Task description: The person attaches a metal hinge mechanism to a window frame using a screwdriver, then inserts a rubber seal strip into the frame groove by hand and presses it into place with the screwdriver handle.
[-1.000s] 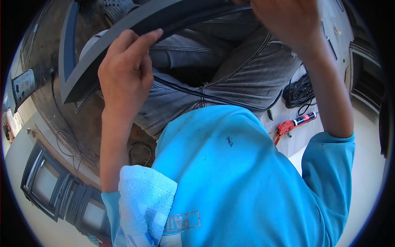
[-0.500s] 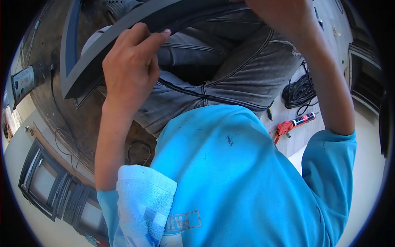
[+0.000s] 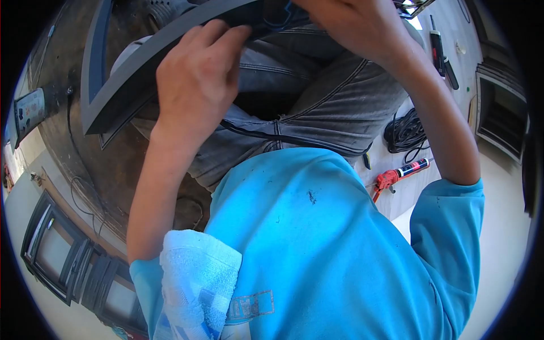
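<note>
A dark grey frame (image 3: 122, 85) with a mitred corner lies over my crossed legs, along the top left. My left hand (image 3: 198, 76) is closed at its long rail, fingers bent against the inner edge; the fingertips are partly blurred. Farther along the same side, my right hand (image 3: 357, 25) is closed near the top edge of view. Its fingertips are cut off, so what they hold is hidden. A thin black strip (image 3: 255, 132) runs across my lap and disappears behind my left wrist. Near the right hand, a dark patch with a bright blue outline (image 3: 277, 17) shows.
To the right lie a red caulking gun (image 3: 388, 179) with a cartridge, a coil of black cable (image 3: 405, 133) and a black-handled screwdriver (image 3: 436, 52). Dark frames (image 3: 71, 255) lie at lower left, another frame (image 3: 501, 116) at far right. A towel (image 3: 198, 272) hangs over my sleeve.
My left hand has slid right and slightly upward along the rail. My right hand has shifted left, uncovering the screwdriver. The view has shifted slightly.
</note>
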{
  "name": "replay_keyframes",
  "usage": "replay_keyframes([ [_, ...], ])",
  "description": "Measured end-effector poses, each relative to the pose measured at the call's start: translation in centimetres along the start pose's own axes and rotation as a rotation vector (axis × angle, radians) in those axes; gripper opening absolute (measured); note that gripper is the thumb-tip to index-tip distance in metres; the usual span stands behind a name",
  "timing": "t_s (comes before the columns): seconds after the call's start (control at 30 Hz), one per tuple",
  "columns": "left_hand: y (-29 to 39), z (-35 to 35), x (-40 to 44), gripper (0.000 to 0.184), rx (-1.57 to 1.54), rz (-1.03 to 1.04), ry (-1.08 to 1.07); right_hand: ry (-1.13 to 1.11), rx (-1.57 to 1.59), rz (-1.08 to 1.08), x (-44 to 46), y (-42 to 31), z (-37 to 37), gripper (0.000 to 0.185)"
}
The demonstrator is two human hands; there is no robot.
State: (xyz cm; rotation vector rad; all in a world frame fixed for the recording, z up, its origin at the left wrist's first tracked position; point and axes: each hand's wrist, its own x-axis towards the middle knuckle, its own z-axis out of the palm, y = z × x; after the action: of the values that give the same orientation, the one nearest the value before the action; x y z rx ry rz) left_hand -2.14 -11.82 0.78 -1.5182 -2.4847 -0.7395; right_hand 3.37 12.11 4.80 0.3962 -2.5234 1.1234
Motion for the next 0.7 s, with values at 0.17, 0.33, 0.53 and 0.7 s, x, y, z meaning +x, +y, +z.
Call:
replay_keyframes([
  [0.17,0.2,1.5,0.6,0.023,-0.063,-0.029,0.048,0.022,0.203,0.071,1.0,-0.4,-0.4,0.027],
  [0.33,0.5,0.9,0.7,0.025,-0.011,-0.007,0.006,0.115,0.145,-0.064,-0.1,1.0,0.1,0.024],
  [0.53,0.3,1.2,0.6,0.027,-0.035,0.016,0.02,0.153,0.296,0.022,1.2,-1.2,-0.6,0.028],
  [0.7,0.1,1.0,0.9,0.028,-0.035,0.039,0.012,0.087,-0.044,-0.002,0.8,-0.7,0.4,0.03],
])
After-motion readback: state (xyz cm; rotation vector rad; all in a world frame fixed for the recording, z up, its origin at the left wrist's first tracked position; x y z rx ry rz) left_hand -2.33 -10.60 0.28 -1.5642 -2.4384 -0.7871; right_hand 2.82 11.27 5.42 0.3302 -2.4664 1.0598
